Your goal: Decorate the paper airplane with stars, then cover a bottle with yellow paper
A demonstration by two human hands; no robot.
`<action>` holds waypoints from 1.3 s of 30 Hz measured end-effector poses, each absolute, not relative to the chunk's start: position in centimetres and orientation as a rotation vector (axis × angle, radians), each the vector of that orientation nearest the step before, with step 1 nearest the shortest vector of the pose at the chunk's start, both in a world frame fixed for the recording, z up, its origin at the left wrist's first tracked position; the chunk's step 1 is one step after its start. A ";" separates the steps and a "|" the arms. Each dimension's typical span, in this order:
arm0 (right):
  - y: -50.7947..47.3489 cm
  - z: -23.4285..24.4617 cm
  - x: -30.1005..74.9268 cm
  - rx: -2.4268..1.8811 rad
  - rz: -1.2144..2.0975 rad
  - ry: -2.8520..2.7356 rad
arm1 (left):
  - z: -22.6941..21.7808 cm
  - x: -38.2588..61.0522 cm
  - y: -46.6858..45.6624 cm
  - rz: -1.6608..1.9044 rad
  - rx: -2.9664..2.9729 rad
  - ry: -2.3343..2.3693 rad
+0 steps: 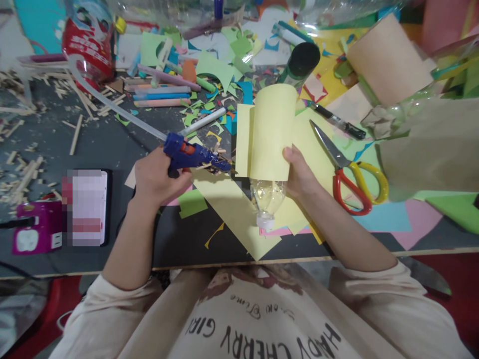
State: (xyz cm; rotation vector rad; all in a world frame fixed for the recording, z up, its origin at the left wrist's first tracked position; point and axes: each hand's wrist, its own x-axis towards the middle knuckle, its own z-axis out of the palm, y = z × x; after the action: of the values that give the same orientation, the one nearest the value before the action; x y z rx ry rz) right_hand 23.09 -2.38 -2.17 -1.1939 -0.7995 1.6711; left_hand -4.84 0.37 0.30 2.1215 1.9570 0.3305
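My left hand (155, 175) is closed round a blue glue gun (187, 154) with an orange trigger; its nozzle points right, close to the left edge of a yellow paper (269, 129). That paper is wrapped round a clear plastic bottle (266, 197), whose white-capped neck points toward me. My right hand (299, 172) grips the paper-covered bottle from its right side, thumb on the paper. A white glue stick (202, 122) juts from the back of the gun.
Red-and-yellow scissors (348, 169) lie just right of my right hand, a black pen (337, 119) beyond them. Coloured paper scraps, markers (160, 94), a dark green tube (299, 62), wooden sticks (22, 169), a phone (88, 207) and a purple plug strip (33, 234) crowd the dark table (112, 144).
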 end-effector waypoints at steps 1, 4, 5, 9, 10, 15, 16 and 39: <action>-2.4 -2.2 23.1 -1.196 1.674 -0.790 | 0.3 -4.8 0.4 0.306 2.128 1.959; -2.4 -2.3 23.1 -1.191 1.686 -0.764 | 0.5 -4.7 0.6 0.247 2.147 1.978; -2.4 -2.3 23.2 -1.191 1.689 -0.761 | 0.5 -4.6 0.7 0.242 2.157 1.986; -2.4 -2.4 23.4 -1.192 1.714 -0.788 | 0.1 -4.8 0.9 0.242 2.173 2.016; -2.4 -2.4 23.5 -1.196 1.719 -0.798 | -0.1 -5.0 0.8 0.252 2.167 2.015; -2.3 -2.1 23.5 -1.235 1.734 -0.828 | -1.0 -5.9 0.7 0.383 2.160 1.968; -2.3 -2.0 23.5 -1.239 1.740 -0.833 | -1.2 -6.0 0.8 0.396 2.170 1.978; -2.9 -1.5 23.4 -1.294 1.712 -1.021 | -0.5 -5.5 0.8 0.561 1.981 2.054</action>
State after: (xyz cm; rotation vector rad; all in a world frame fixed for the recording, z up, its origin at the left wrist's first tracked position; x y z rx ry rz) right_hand 23.44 -2.90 -1.46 -1.2941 -1.0207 1.7125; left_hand -5.48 0.81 -0.55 1.9811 2.0540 0.5613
